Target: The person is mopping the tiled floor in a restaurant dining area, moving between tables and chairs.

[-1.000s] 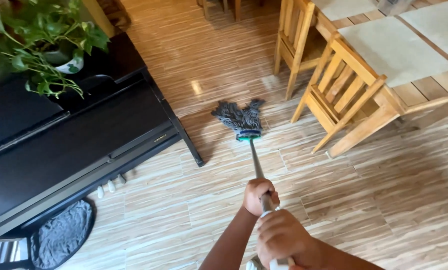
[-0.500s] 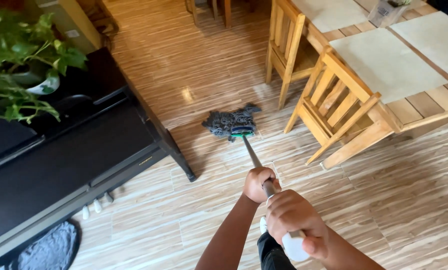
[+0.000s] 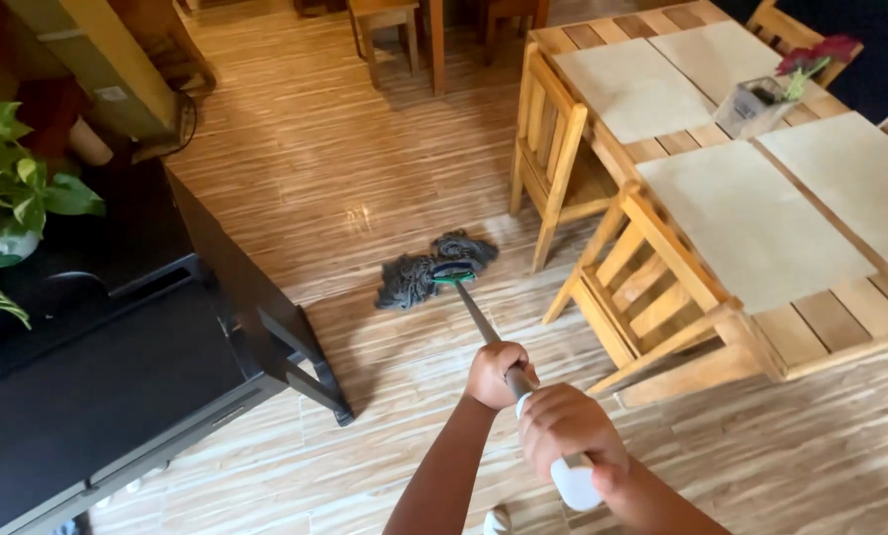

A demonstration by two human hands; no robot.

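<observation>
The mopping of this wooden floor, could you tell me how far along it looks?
Done: a wet sheen on the floor beyond the mop head. In hand: the left hand and right hand grip the mop handle, head down beside the chairs. Left: the boards nearest the person look dull.

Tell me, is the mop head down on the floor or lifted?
Down on the floor. The mop head lies spread flat on the wooden planks, its grey strands splayed to both sides of the handle.

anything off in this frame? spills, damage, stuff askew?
Nothing stands out. Both hands, left hand and right hand, grip the mop handle; the mop head lies flat on the wooden floor. Chairs sit tucked at the table.
</observation>
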